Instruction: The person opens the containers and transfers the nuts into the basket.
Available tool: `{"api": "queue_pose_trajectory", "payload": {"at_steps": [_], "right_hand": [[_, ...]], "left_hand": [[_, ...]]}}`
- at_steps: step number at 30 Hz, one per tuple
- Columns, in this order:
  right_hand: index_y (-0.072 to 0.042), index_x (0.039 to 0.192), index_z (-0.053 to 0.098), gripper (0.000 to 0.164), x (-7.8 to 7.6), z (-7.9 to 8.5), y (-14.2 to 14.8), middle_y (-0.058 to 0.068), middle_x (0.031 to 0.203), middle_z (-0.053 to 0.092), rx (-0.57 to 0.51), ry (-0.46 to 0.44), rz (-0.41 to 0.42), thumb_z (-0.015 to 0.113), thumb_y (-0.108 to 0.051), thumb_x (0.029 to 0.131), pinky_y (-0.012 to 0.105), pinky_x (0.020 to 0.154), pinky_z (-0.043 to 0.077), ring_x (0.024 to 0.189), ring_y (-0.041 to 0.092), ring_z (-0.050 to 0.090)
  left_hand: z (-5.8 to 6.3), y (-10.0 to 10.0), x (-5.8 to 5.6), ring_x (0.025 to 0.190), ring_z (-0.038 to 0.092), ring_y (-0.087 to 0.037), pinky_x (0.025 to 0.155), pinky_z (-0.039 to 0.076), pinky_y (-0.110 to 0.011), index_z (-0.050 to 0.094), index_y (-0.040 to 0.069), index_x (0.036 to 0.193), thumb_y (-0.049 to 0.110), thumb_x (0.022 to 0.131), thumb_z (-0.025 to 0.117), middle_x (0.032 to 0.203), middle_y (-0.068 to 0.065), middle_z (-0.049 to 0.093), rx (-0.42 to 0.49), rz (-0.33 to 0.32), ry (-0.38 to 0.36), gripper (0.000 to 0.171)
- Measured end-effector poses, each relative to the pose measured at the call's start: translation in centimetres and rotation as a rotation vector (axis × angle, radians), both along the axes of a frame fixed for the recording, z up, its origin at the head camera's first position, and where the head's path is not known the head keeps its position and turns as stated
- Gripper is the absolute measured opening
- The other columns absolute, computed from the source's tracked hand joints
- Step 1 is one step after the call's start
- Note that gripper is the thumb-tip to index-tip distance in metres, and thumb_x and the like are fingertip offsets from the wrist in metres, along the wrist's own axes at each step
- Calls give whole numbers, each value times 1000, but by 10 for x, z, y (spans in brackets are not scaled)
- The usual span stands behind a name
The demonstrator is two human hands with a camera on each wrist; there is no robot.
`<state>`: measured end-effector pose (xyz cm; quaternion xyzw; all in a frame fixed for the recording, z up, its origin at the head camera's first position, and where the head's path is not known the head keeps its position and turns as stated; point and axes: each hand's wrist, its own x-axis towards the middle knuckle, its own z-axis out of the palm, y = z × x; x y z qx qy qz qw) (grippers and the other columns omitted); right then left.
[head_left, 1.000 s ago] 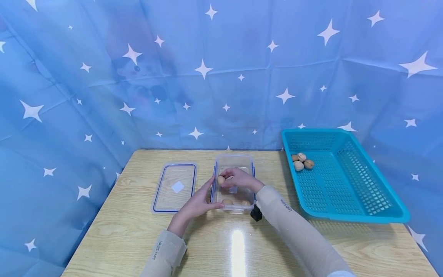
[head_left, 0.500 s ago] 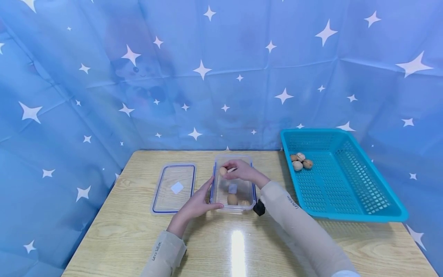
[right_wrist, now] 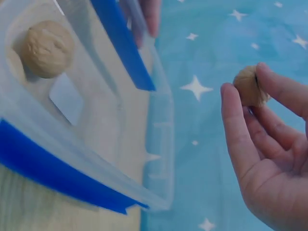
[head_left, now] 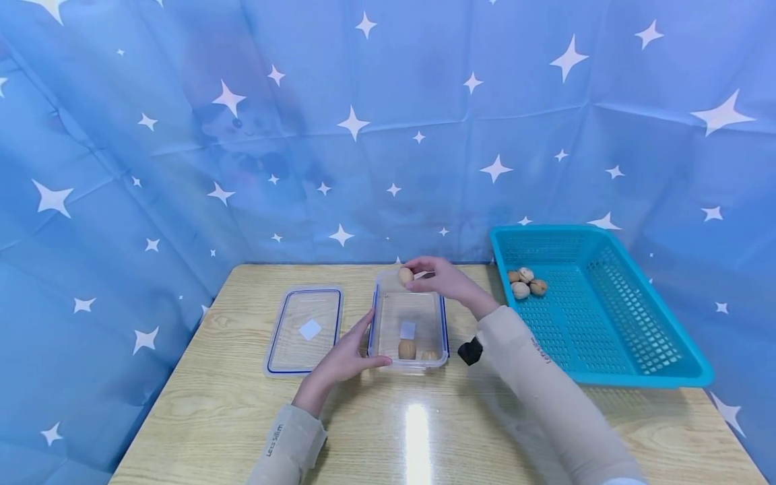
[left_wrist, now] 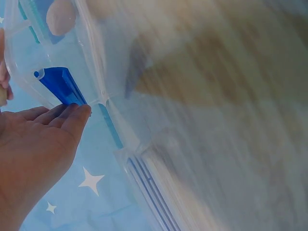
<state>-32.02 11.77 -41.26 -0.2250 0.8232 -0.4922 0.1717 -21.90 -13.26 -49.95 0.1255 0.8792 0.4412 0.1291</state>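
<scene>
My right hand (head_left: pixel 445 277) pinches a walnut (head_left: pixel 405 275) between thumb and fingertips, above the far end of a clear plastic container (head_left: pixel 418 308). The right wrist view shows this walnut (right_wrist: pixel 249 86) apart from the container's walls. Two walnuts lie inside at the near end, one large (head_left: pixel 407 349) and one paler (head_left: pixel 429 355), by a white label. My left hand (head_left: pixel 347 356) rests along the container's left side, fingers straight and thumb at the near edge. In the left wrist view, its fingertips touch a blue side clip (left_wrist: pixel 62 85).
A clear lid with a blue seal (head_left: pixel 308 306) lies flat left of the container. On the right stands a turquoise basket (head_left: pixel 606 377) with several walnuts (head_left: pixel 526 283) in its left corner. A starry blue curtain (head_left: pixel 388 135) hangs behind the wooden table (head_left: pixel 364 431).
My right hand has lifted the pinched walnut from inside the container, moving it away and slightly right to the far end. The larger walnut inside shifted slightly right. My left hand stayed put.
</scene>
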Motion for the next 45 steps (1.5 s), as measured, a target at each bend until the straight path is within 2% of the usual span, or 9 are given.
{"api": "queue_pose_trajectory", "payload": {"at_steps": [7, 15, 21, 27, 32, 39, 45], "right_hand": [[-5, 143, 50, 52, -1, 21, 30, 21, 141, 52, -6, -9, -57, 66, -22, 97, 53, 104, 49, 128, 39, 53], [-13, 144, 50, 53, 0, 31, 74, 16, 145, 50, 49, 0, -182, 66, -33, 97, 58, 108, 44, 132, 38, 49], [-13, 148, 44, 58, 3, 35, 103, 18, 152, 42, 86, 10, -262, 63, -35, 98, 62, 108, 41, 138, 40, 42], [-10, 152, 37, 65, 3, 29, 133, 20, 159, 34, 94, 6, -298, 62, -37, 98, 64, 109, 39, 142, 42, 36], [-8, 154, 33, 68, 1, 19, 152, 24, 160, 30, 90, -13, -320, 61, -37, 99, 63, 107, 40, 140, 44, 37], [-5, 154, 30, 68, -2, 3, 172, 25, 155, 35, 100, -49, -336, 57, -37, 101, 53, 105, 46, 134, 41, 45], [1, 151, 30, 66, -2, -9, 183, 30, 153, 33, 133, -65, -346, 57, -34, 102, 59, 106, 44, 135, 45, 40]], "left_hand": [[-1, 0, 0, 152, 22, -40, 121, 25, -60, 12, 18, 162, 39, 84, 79, 167, -13, 17, -14, 0, 11, 105], [-1, -1, 0, 152, 23, -40, 121, 26, -60, 12, 18, 162, 43, 84, 79, 167, -14, 17, -20, -8, 19, 106], [-1, -2, 0, 152, 22, -40, 122, 25, -60, 12, 19, 162, 47, 83, 78, 167, -13, 17, -32, -6, 18, 107], [-1, -1, 0, 152, 22, -41, 121, 25, -61, 12, 19, 162, 43, 84, 79, 167, -15, 18, -29, 0, 14, 105], [-2, -1, -1, 152, 22, -40, 121, 25, -61, 12, 19, 162, 42, 84, 78, 167, -13, 17, -21, 2, 13, 104], [-2, -2, 0, 152, 22, -41, 121, 24, -61, 12, 18, 162, 41, 84, 78, 167, -13, 17, -21, -7, 19, 105], [-1, -1, 1, 153, 21, -39, 122, 24, -61, 12, 21, 162, 40, 84, 79, 168, -11, 17, -27, 2, 9, 104]]}}
